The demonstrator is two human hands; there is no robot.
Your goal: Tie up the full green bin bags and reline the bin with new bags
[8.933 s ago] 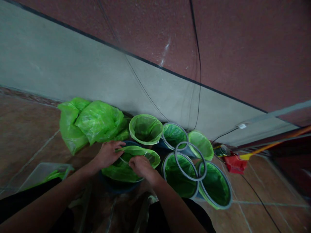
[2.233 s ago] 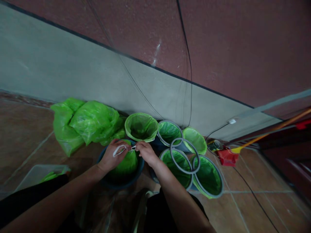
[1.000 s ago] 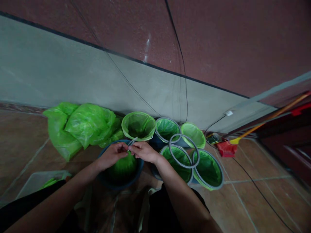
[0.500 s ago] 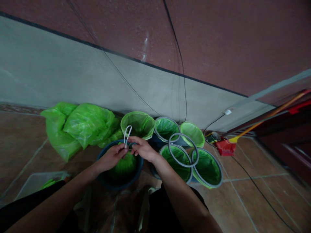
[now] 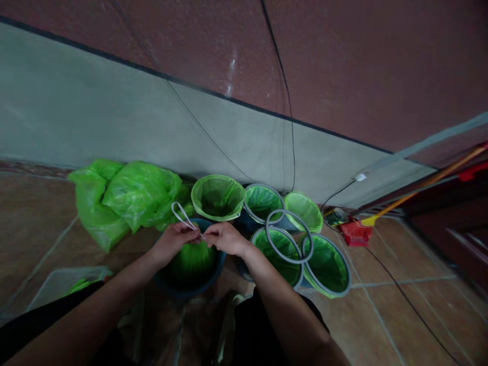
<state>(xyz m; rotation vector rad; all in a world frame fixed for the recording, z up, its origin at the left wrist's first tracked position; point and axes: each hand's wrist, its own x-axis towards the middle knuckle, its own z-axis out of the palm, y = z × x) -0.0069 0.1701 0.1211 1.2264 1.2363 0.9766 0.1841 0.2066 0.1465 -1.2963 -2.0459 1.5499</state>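
Over a blue bin [image 5: 183, 292], my left hand [image 5: 172, 244] pinches a white drawstring [image 5: 183, 216] whose loop sticks up to the left. My right hand [image 5: 229, 239] is closed, thumb and finger pinched beside the left fingertips on what looks like the same drawstring. Below both hands, a green garbage bag [image 5: 196, 260] is gathered at the top and sits inside the bin. The fingertips almost meet, and the part of the string between them is too small to make out.
Green-lined bins [image 5: 219, 197] stand along the wall. A loose grey ring [image 5: 270, 243] lies across two of them. Filled green bags [image 5: 139, 195] slump at the left, near a clear plastic box [image 5: 57, 284]. A red dustpan [image 5: 356, 233] and black cable [image 5: 406, 300] are at right.
The drawstring loop has tipped from upright to the left. My right hand's fingers have closed into a pinch beside the left ones. The view has shifted slightly.
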